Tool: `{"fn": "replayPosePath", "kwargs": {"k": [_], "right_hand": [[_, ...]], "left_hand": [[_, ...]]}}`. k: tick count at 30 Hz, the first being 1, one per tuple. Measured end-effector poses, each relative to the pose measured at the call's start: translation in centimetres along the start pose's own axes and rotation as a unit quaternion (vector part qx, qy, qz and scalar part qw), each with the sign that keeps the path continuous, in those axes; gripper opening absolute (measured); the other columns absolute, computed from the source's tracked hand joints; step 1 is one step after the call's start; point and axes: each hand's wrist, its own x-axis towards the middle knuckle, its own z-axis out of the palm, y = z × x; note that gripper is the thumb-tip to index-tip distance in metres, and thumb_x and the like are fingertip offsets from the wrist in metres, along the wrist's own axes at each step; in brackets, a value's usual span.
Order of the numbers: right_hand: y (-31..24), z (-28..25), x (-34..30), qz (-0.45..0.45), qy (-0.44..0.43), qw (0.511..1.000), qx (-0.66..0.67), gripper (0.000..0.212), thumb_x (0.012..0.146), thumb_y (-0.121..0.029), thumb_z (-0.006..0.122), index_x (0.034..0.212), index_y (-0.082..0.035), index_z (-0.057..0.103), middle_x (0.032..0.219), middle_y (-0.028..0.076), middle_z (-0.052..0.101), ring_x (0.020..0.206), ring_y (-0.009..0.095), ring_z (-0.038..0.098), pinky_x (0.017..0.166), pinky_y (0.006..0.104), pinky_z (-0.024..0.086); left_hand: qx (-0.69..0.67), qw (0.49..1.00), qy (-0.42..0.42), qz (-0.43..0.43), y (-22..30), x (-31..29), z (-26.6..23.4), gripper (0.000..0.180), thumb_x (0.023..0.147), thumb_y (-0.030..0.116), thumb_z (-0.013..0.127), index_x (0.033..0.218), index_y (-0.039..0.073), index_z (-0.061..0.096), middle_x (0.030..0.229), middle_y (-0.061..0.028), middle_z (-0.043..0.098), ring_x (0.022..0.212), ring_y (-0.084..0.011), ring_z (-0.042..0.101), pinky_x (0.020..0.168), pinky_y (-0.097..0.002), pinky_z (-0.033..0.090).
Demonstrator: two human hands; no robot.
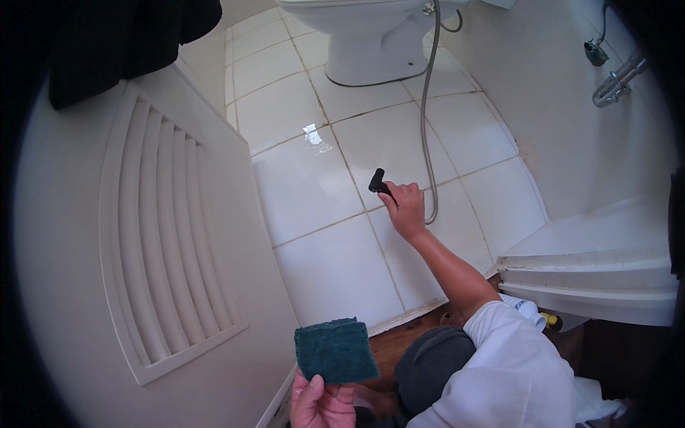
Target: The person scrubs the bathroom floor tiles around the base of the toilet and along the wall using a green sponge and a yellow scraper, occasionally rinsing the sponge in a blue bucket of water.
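My left hand (322,405), at the lower edge, pinches a dark green scouring pad (335,349) by its near side, thumb on top. The pad is held up flat, apart from the floor. Stretched out over the white tiled floor (321,185), my right hand (407,209) is wrapped round a black bidet sprayer (378,180), whose head points away and to the left. A grey flexible hose (426,121) runs from near the toilet down to my right hand. Where the hose joins the sprayer is hidden by the hand.
A white toilet (378,50) stands at the far end. On the left is a louvred door (64,235) with dark cloth (135,43) over its top. Pipe fittings (612,89) stick out at the right. A white bottle (522,308) lies beyond the wooden threshold, and a wet patch (317,139) shines on the tiles.
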Motion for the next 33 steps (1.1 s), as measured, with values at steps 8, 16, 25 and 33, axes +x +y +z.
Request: {"fn": "replayPosePath", "kwargs": {"k": [8,16,25,33], "right_hand": [[1.2,-1.0,1.3,-0.002,0.016,0.999,0.043,0.028,0.087,-0.032,0.057,0.104,-0.01,0.061,0.077,0.006,0.057,0.077,0.026,0.048,0.071,0.0389,0.036],[-1.5,-2.1,1.2,-0.097,0.036,0.987,0.122,0.029,0.085,-0.027,0.06,0.107,-0.008,0.061,0.077,0.004,0.059,0.076,0.024,0.049,0.073,0.0368,0.037],[-1.3,-2.1,1.4,-0.086,0.034,0.985,0.144,0.031,0.083,-0.024,0.063,0.109,-0.008,0.061,0.081,0.005,0.06,0.079,0.024,0.05,0.075,0.0373,0.038],[-3.3,-2.2,0.9,-0.128,-0.037,0.973,0.188,0.034,0.081,-0.02,0.066,0.112,-0.008,0.061,0.084,0.005,0.06,0.081,0.024,0.049,0.075,0.0348,0.041]], "left_hand": [[-0.004,1.0,0.015,0.008,0.1,0.4,0.5,0.017,0.09,0.001,0.05,0.103,0.002,0.06,0.108,-0.0103,0.065,0.1,-0.0202,0.063,0.091,-0.0394,0.051],[-0.011,1.0,-0.008,0.007,0.1,0.3,-0.5,0.018,0.09,-0.001,0.05,0.104,0.001,0.06,0.11,-0.0115,0.064,0.103,-0.0211,0.062,0.094,-0.0407,0.049],[-0.003,1.0,0.005,0.009,0.0,0.1,0.2,0.02,0.09,-0.001,0.049,0.107,0.0,0.059,0.111,-0.0114,0.063,0.104,-0.0209,0.061,0.094,-0.0404,0.049],[-0.007,1.0,-0.011,0.003,0.1,0.1,0.0,0.02,0.09,0.0,0.049,0.108,0.0,0.059,0.112,-0.0112,0.063,0.105,-0.0208,0.061,0.095,-0.0397,0.049]]}}
